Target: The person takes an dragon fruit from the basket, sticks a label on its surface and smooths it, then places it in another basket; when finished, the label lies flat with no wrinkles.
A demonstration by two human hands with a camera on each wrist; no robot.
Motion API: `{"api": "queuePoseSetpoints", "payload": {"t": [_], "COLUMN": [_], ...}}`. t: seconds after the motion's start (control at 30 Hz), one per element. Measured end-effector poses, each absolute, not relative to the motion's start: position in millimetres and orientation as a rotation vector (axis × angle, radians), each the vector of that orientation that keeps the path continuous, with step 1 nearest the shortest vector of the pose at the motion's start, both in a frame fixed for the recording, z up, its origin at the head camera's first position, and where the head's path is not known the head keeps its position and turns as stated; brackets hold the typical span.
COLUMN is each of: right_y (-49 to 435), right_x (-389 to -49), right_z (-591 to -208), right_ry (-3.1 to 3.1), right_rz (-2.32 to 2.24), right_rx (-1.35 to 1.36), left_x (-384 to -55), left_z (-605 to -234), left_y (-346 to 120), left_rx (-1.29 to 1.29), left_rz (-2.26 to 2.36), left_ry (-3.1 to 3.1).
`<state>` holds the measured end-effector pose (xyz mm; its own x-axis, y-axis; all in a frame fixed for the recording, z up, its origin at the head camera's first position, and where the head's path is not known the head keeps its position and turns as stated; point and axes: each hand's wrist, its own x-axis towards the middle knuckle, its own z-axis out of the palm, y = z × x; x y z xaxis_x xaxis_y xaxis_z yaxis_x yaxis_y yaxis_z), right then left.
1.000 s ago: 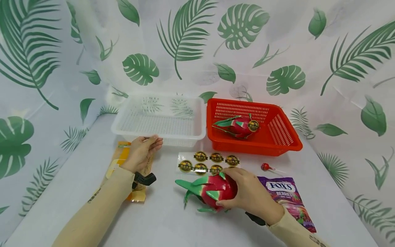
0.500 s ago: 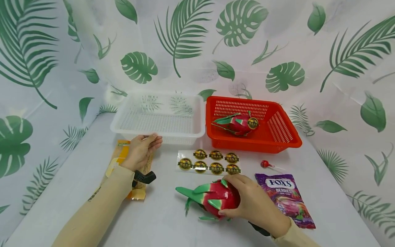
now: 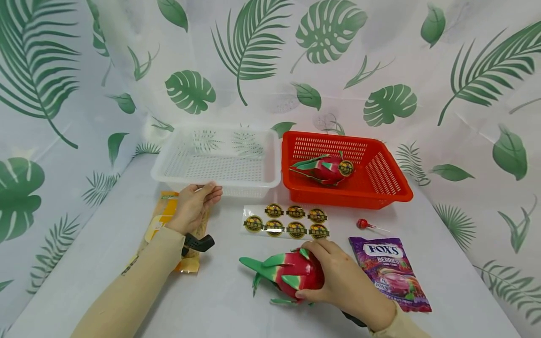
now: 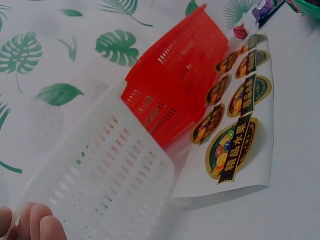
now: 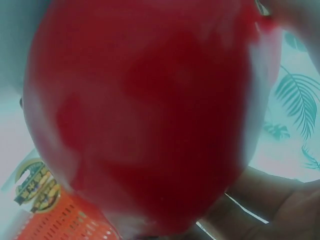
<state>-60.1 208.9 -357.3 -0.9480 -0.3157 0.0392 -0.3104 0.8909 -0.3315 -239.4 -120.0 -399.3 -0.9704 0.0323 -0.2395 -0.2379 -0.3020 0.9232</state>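
Observation:
My right hand [image 3: 344,279] grips the round end of a red dragon fruit [image 3: 296,274] with green leaf tips, low over the table's near middle. This fruit [image 5: 150,115] fills most of the right wrist view. With thumb and fingers my left hand [image 3: 195,206] pinches the front rim of a white plastic basket [image 3: 220,180]; its fingertips [image 4: 42,225] show at that rim in the left wrist view. A sheet of round gold-and-black stickers [image 3: 285,223] lies between the baskets and the held fruit. Inside the red basket [image 3: 338,197] rests another dragon fruit [image 3: 323,170] bearing such a sticker.
A yellow-orange packet [image 3: 160,220] lies partly under my left forearm. To the right are a red lollipop [image 3: 363,224] and a purple Fox's candy bag [image 3: 393,272]. A leaf-patterned cloth [image 3: 262,47] rises behind the baskets.
The right hand has drawn the dragon fruit slightly nearer to me, uncovering the front stickers and the candy bag's corner. My left hand has stayed at the white basket's rim.

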Motion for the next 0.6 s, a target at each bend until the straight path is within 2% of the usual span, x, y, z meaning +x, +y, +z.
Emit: {"api": "queuePoseSetpoints", "payload": {"t": [0.6], "right_y": [212.8], "right_x": [-60.7], "right_z": [-359.2], "right_ry": [3.002], "right_rz": [-0.569], "right_rx": [-0.527], "left_x": [-240.6], "left_z": [-400.6], "left_y": [-119.6], "left_rx": [-0.262], "left_rz": [2.402], "left_ry": [1.734]}}
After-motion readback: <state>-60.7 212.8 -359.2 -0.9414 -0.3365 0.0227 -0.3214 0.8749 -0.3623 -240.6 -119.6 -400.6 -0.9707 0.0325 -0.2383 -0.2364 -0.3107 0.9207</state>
